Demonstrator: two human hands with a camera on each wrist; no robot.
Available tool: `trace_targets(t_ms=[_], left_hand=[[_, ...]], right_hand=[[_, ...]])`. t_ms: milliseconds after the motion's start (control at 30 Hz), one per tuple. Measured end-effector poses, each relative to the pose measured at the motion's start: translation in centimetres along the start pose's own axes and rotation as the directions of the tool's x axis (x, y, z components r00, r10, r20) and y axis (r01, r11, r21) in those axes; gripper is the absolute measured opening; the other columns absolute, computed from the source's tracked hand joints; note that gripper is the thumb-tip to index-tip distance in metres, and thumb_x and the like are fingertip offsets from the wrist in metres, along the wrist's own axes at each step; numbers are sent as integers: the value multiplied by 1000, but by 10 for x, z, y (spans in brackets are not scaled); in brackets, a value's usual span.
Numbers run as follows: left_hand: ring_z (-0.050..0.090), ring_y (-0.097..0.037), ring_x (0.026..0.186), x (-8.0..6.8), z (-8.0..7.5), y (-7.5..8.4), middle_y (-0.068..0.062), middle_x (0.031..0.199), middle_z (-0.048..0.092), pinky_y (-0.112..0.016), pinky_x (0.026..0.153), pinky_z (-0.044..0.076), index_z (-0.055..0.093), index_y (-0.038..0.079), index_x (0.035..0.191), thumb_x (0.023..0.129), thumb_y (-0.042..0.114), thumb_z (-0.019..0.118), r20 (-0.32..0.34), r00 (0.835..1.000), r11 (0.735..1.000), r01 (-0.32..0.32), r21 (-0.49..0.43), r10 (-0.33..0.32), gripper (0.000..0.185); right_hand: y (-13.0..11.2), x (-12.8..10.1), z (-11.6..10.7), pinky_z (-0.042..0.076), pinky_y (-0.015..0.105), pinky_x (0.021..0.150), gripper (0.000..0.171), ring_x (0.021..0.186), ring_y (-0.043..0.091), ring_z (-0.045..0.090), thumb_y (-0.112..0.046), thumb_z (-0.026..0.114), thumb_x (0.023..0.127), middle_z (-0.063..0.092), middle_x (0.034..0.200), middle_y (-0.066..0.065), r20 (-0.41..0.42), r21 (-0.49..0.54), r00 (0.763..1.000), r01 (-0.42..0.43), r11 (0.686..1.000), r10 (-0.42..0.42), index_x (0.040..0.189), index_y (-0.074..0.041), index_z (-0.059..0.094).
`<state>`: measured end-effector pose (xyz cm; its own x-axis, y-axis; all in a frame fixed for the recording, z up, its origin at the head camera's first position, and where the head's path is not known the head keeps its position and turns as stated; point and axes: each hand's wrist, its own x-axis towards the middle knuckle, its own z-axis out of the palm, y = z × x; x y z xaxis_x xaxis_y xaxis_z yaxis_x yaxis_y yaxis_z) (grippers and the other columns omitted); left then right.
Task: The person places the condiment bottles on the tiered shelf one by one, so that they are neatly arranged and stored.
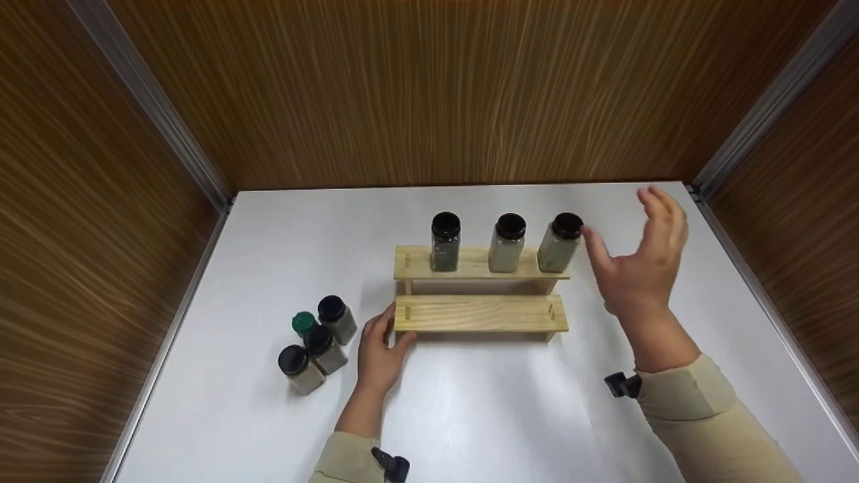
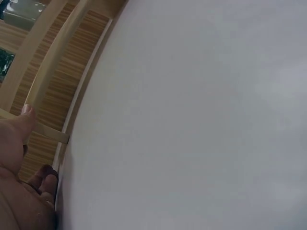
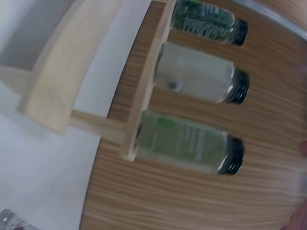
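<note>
A two-tier wooden rack [image 1: 480,313] stands mid-table. Its upper shelf carries three black-lidded spice jars: a dark one [image 1: 445,243], a pale one [image 1: 507,243] and a tilted-looking one [image 1: 559,243] at the right end. My left hand [image 1: 392,332] grips the left end of the lower shelf, and in the left wrist view its thumb [image 2: 26,112] lies on the rack's edge [image 2: 53,86]. My right hand [image 1: 624,225] hovers open, fingers spread, just right of the right-end jar and holding nothing. In the right wrist view the three jars [image 3: 196,72] sit on the shelf [image 3: 144,86].
Several more spice jars [image 1: 315,342], one with a green lid [image 1: 303,323], cluster on the white table [image 1: 483,409] left of my left hand. Wood-panelled walls [image 1: 436,87] close in the back and both sides.
</note>
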<state>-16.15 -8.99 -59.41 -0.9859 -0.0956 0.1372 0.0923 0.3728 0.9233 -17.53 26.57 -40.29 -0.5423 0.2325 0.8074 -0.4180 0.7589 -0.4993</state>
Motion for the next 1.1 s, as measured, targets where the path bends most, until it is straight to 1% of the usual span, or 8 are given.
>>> trace_targets(t_ms=[200, 400, 500, 567, 667, 800, 967, 1100], left_hand=[[59, -39, 129, -1, -2, 2, -22, 134, 58, -45, 115, 48, 59, 4, 150, 91, 11, 85, -14, 1000, 1000, 13, -21, -13, 65], [56, -40, 132, -2, -4, 1, -23, 138, 55, -47, 115, 47, 57, 4, 152, 92, 12, 84, 2, 1000, 999, 16, -43, -16, 66], [57, -40, 132, -3, -4, 1, -23, 139, 55, -48, 115, 48, 57, 4, 152, 93, 13, 84, 5, 1000, 999, 17, -43, -16, 66], [57, -40, 131, -4, -5, 2, -23, 138, 56, -47, 114, 48, 57, 4, 152, 93, 14, 84, 5, 1000, 999, 16, -37, -16, 66], [58, -40, 130, -4, -5, 2, -23, 138, 56, -47, 114, 48, 57, 4, 151, 92, 13, 84, 2, 1000, 999, 13, -32, -13, 66], [58, -39, 129, -3, -5, 1, -22, 137, 57, -47, 113, 49, 58, 4, 151, 92, 13, 84, -7, 1000, 1000, 8, -18, -8, 66], [59, -38, 129, -4, -4, 1, -21, 139, 57, -47, 113, 50, 59, 6, 151, 91, 14, 85, -15, 1000, 1000, 17, 0, -17, 66], [58, -38, 130, -4, -4, 0, -22, 139, 57, -46, 113, 50, 59, 5, 151, 92, 13, 85, -13, 1000, 1000, 20, -3, -20, 65]], right_hand=[[23, -11, -13, 35, 41, 120, 75, 148, 27, 35, -19, 90, 85, 45, 155, 19, -20, -22, 993, -118, 993, 117, 146, 1, 52], [47, -24, -21, 34, 41, 121, 81, 148, 28, 35, -10, 91, 82, 43, 155, 19, -27, -46, 978, -209, 977, 208, 149, 0, 48], [56, -32, -24, 32, 37, 122, 85, 147, 26, 35, -11, 92, 82, 42, 155, 17, -17, -58, 967, -254, 966, 253, 152, -1, 44], [61, -38, -26, 30, 34, 122, 88, 146, 25, 36, -13, 92, 83, 42, 156, 17, -10, -54, 954, -300, 952, 300, 155, -1, 42], [66, -45, -27, 30, 31, 122, 91, 146, 21, 37, -14, 91, 84, 40, 158, 13, 3, -16, 914, -406, 914, 406, 158, -5, 38], [74, -53, -25, 31, 28, 121, 94, 147, 15, 37, -13, 90, 85, 37, 162, 4, 28, 45, 836, -549, 835, 548, 161, -12, 34], [86, -62, -22, 32, 29, 122, 96, 148, 17, 34, -14, 88, 87, 35, 163, 3, 62, 66, 759, -651, 757, 648, 163, -16, 30], [93, -68, -20, 31, 32, 125, 96, 151, 18, 32, -17, 87, 90, 33, 165, 4, 91, 46, 699, -714, 698, 709, 164, -18, 27]])
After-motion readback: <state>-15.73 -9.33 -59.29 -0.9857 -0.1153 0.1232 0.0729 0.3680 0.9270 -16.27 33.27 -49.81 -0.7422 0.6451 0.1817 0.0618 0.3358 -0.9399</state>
